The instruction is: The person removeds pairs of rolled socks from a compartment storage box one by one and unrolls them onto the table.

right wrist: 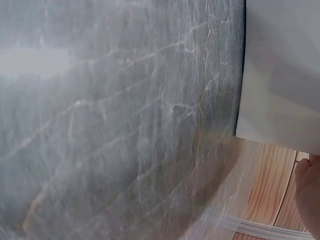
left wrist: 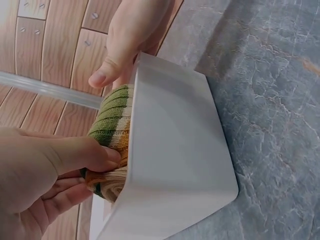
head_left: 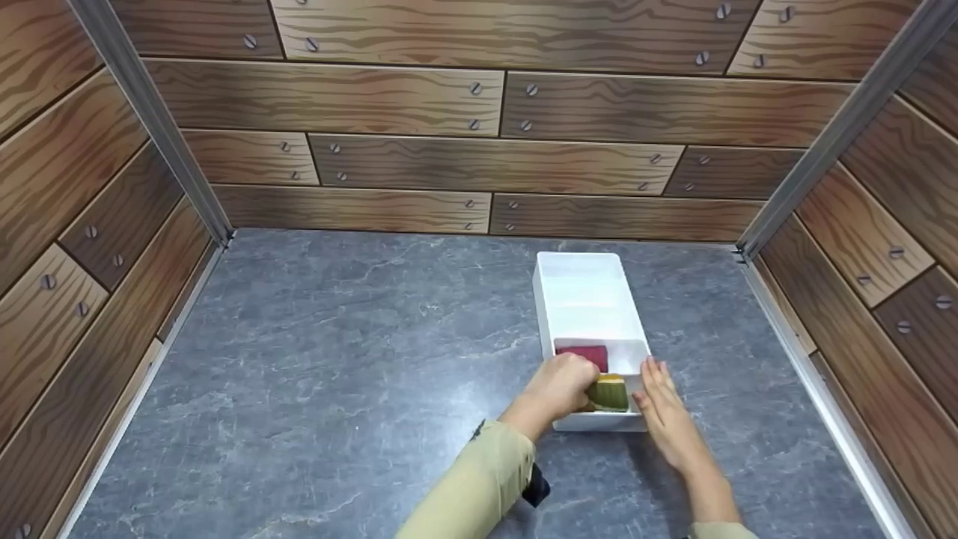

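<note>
A white divided box stands on the grey floor, right of centre in the head view. My left hand pinches a rolled striped knitted sock in its nearest compartment. In the left wrist view the sock shows green, cream and orange ribbing, with thumb and fingers on its rolled end. Straight fingers of my right hand lie along the box's right side. A dark red rolled cloth sits in the compartment behind, partly hidden by my left hand.
The box's far part is white inside, with low dividers. Wood-patterned walls enclose the marbled grey floor at the back and both sides. Metal strips run along the side edges.
</note>
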Demonstrator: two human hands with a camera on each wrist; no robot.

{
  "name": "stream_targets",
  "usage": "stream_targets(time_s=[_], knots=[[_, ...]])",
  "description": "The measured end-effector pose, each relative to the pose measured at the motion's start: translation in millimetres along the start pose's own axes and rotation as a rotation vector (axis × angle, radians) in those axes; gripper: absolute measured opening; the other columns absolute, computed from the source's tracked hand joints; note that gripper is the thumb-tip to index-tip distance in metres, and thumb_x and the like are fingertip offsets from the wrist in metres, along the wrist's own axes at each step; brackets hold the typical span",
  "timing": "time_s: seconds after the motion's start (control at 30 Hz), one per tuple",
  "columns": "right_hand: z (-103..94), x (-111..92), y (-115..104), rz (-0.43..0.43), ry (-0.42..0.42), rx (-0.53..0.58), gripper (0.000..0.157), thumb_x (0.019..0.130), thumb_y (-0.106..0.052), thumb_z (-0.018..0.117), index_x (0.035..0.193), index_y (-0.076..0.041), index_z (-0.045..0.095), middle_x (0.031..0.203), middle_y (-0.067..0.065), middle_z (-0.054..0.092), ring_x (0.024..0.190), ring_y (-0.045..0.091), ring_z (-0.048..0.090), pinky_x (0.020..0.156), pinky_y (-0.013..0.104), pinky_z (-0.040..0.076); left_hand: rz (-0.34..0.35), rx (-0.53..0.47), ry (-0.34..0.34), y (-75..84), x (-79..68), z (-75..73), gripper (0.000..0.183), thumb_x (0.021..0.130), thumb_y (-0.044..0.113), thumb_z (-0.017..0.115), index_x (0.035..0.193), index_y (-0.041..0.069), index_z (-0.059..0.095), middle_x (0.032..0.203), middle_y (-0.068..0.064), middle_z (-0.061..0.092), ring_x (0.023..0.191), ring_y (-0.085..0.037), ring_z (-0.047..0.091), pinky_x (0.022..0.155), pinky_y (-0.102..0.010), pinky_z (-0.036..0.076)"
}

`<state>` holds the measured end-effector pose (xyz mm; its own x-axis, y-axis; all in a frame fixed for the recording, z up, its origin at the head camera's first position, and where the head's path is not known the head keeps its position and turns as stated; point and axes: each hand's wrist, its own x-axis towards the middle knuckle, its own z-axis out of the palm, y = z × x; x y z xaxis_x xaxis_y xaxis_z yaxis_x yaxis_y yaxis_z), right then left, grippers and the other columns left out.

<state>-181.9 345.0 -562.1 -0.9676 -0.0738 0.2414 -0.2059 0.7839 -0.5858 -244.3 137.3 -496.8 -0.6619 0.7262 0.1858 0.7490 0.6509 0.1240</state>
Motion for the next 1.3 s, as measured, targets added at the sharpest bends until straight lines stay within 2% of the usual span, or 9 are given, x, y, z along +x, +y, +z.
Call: stream_targets(time_s=[0.27, 0.37, 0.47, 0.6, 0.77, 0.9, 1.0, 1.2, 1.3], knots=[[-2.6, 1.8, -2.7, -0.015, 0.001, 0.021, 0.053, 0.101, -0.021, 0.045, 0.145, 0.006, 0.031, 0.151, 0.025, 0.024, 0.138, 0.047, 0.016, 0.109, 0.061, 0.014, 0.021, -0.004, 0.043, 0.1, -1.9, -7.6, 0.017, 0.068, 0.018, 0.082, 0.069, 0.017, 0.064, 0.068, 0.008, 0.063, 0.065, -0.011, 0.058, 0.065, -0.024, 0.049], [-4.6, 2.5, -6.2, -0.061, 0.013, 0.032, 0.058, 0.096, -0.018, 0.054, 0.144, 0.006, 0.032, 0.15, 0.024, 0.026, 0.138, 0.046, 0.019, 0.111, 0.056, 0.011, 0.036, -0.006, 0.064, -0.4, -2.4, -8.5, 0.019, 0.067, 0.018, 0.082, 0.068, 0.017, 0.063, 0.066, 0.008, 0.062, 0.062, -0.011, 0.057, 0.063, -0.025, 0.049], [-8.7, 4.9, -13.6, -0.098, 0.004, 0.067, 0.072, 0.086, -0.02, 0.069, 0.146, 0.001, 0.033, 0.151, 0.021, 0.028, 0.137, 0.045, 0.022, 0.113, 0.053, 0.011, 0.039, 0.003, 0.072, -1.0, -3.1, -9.3, 0.02, 0.068, 0.017, 0.081, 0.067, 0.017, 0.062, 0.065, 0.008, 0.06, 0.062, -0.01, 0.056, 0.063, -0.025, 0.049], [-13.6, 8.4, -25.2, -0.113, -0.034, 0.077, 0.087, 0.074, -0.023, 0.082, 0.148, -0.012, 0.036, 0.149, 0.015, 0.035, 0.134, 0.04, 0.032, 0.107, 0.056, 0.024, 0.043, 0.004, 0.078, -1.3, -4.7, -11.1, 0.02, 0.068, 0.02, 0.083, 0.068, 0.017, 0.063, 0.065, 0.008, 0.061, 0.063, -0.011, 0.057, 0.065, -0.024, 0.049], [-15.4, 9.8, -35.3, -0.15, -0.009, 0.033, 0.077, 0.072, -0.014, 0.084, 0.141, -0.012, 0.048, 0.136, 0.013, 0.052, 0.123, 0.034, 0.047, 0.097, 0.052, 0.039, 0.046, -0.015, 0.087, -1.4, -7.7, -14.8, 0.019, 0.067, 0.022, 0.083, 0.071, 0.016, 0.065, 0.068, 0.008, 0.062, 0.066, -0.011, 0.058, 0.066, -0.024, 0.049], [-16.8, 10.4, -39.7, -0.191, 0.012, 0.039, 0.073, 0.068, -0.006, 0.085, 0.134, -0.009, 0.054, 0.131, 0.006, 0.056, 0.118, 0.026, 0.052, 0.097, 0.035, 0.042, 0.032, -0.052, 0.084, -1.7, -11.0, -19.6, 0.017, 0.069, 0.017, 0.081, 0.072, 0.016, 0.065, 0.069, 0.007, 0.062, 0.067, -0.011, 0.057, 0.065, -0.023, 0.048], [-18.4, 11.3, -41.8, -0.226, 0.002, 0.088, 0.072, 0.067, 0.0, 0.085, 0.132, -0.01, 0.056, 0.129, 0.003, 0.057, 0.114, 0.021, 0.055, 0.09, 0.026, 0.047, 0.033, -0.081, 0.085, -1.6, -13.3, -24.3, 0.016, 0.07, 0.016, 0.08, 0.073, 0.015, 0.065, 0.069, 0.007, 0.062, 0.067, -0.01, 0.057, 0.065, -0.022, 0.047], [-23.0, 12.7, -48.7, -0.248, -0.013, 0.157, 0.066, 0.066, 0.008, 0.082, 0.125, -0.008, 0.058, 0.121, 0.001, 0.058, 0.105, 0.013, 0.056, 0.077, 0.028, 0.054, 0.086, -0.106, 0.106, -3.1, -18.5, -32.7, 0.016, 0.071, 0.018, 0.081, 0.079, 0.014, 0.068, 0.074, 0.007, 0.062, 0.071, -0.01, 0.057, 0.068, -0.02, 0.046], [-24.9, 13.3, -53.3, -0.265, 0.007, 0.167, 0.063, 0.065, 0.007, 0.083, 0.122, -0.007, 0.06, 0.118, 0.0, 0.059, 0.103, 0.014, 0.056, 0.076, 0.028, 0.054, 0.13, -0.14, 0.164, -8.3, -24.2, -33.2, 0.021, 0.073, 0.019, 0.08, 0.09, 0.014, 0.069, 0.084, 0.006, 0.062, 0.077, -0.009, 0.056, 0.071, -0.019, 0.046]])
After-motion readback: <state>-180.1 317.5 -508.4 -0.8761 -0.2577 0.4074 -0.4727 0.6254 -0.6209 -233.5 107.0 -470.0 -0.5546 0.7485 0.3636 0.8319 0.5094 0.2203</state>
